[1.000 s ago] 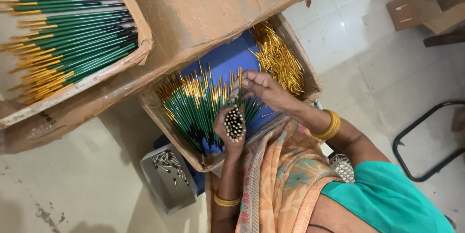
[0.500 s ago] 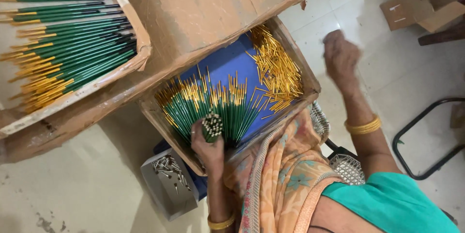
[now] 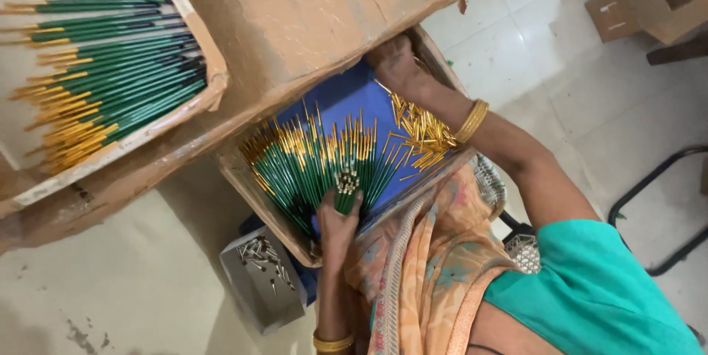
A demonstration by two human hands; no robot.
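While left hand clamped green stick bundle, upright over fanned sticks in tray, right hand reached to tray's far corner by gold sticks; grip there hidden. Best kept bundle tight, ends level, adding few per reach.

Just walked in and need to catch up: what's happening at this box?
A person sits over a cardboard tray lined in blue, full of green sticks with gold tips. The left hand grips a bundle of these sticks upright, ends showing. The right hand reaches into the tray's far corner by a pile of loose gold pieces. Another tray of sticks lies alongside.
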